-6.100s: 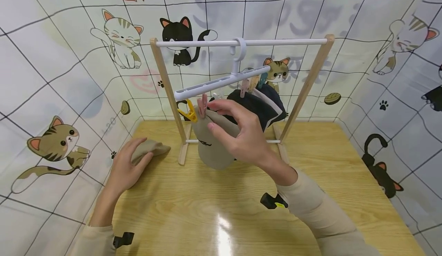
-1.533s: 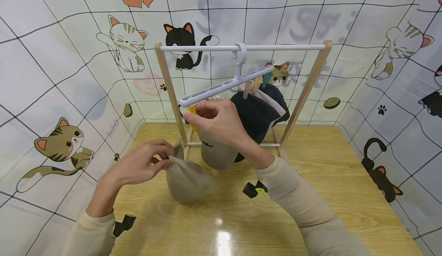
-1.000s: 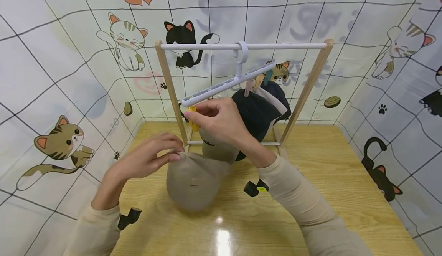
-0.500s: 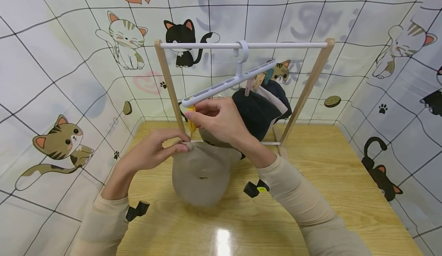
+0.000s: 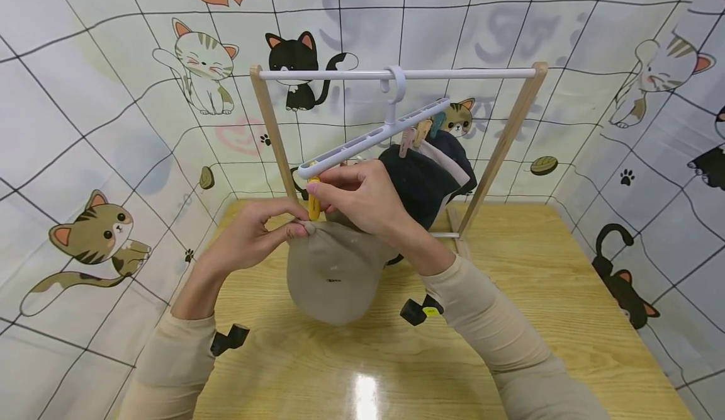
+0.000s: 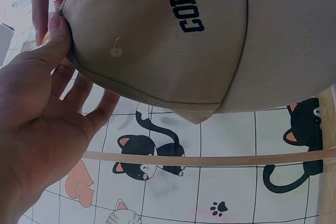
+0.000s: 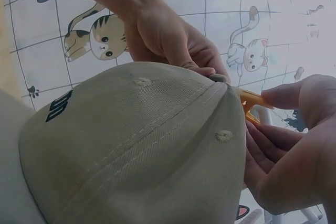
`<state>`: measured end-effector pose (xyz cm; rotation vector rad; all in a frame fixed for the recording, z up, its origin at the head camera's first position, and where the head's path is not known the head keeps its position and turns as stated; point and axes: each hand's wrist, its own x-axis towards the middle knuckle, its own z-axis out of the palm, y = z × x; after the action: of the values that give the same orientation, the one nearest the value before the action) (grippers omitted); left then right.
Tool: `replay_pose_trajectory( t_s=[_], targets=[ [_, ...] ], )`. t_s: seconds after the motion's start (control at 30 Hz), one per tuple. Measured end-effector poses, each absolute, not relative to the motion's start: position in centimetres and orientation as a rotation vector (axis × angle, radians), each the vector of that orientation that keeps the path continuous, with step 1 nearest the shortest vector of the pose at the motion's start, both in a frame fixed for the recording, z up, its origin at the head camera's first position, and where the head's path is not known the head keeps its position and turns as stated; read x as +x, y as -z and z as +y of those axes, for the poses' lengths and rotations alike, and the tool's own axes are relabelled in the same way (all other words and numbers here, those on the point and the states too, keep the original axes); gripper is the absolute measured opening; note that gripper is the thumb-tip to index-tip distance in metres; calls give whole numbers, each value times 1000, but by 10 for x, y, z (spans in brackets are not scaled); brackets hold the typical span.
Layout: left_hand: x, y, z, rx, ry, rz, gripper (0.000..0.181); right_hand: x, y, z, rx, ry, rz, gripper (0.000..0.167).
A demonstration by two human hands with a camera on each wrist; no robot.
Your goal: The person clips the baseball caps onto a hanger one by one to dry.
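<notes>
My left hand [image 5: 249,234] pinches a beige baseball cap [image 5: 334,275] by its crown near the top button, holding it above the table. Dark lettering shows on its front in the left wrist view, on the cap [image 6: 147,40]. With thumb and fingers my right hand [image 5: 370,203] squeezes a yellow clothespin [image 5: 314,209] under the left end of a white hanger [image 5: 351,149]. In the right wrist view the clothespin [image 7: 251,98] is right at the cap's top [image 7: 218,78]; whether its jaws grip the fabric I cannot tell. Another beige cap behind is mostly hidden.
A wooden rack with a white bar [image 5: 464,73] carries the tilted hanger. Dark caps [image 5: 416,184] hang on its right half from a pink clothespin [image 5: 406,143], a tan one [image 5: 421,133] and a teal one [image 5: 437,124]. Below is a wooden table [image 5: 510,319].
My left hand has lifted the beige cap from the table at left, then right and up to the yellow clothespin. My right hand has moved from the pink clothespin to the yellow one.
</notes>
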<state>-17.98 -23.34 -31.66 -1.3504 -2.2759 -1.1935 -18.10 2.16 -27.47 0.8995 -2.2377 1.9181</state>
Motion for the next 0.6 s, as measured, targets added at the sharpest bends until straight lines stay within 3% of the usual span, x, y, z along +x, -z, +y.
replay_pose_trajectory(
  t_s=[0.6],
  targets=[
    [-184,319,-233,-1324,1237,-2229,20,-183,277,23,888,-1883,-2210,16]
  ],
)
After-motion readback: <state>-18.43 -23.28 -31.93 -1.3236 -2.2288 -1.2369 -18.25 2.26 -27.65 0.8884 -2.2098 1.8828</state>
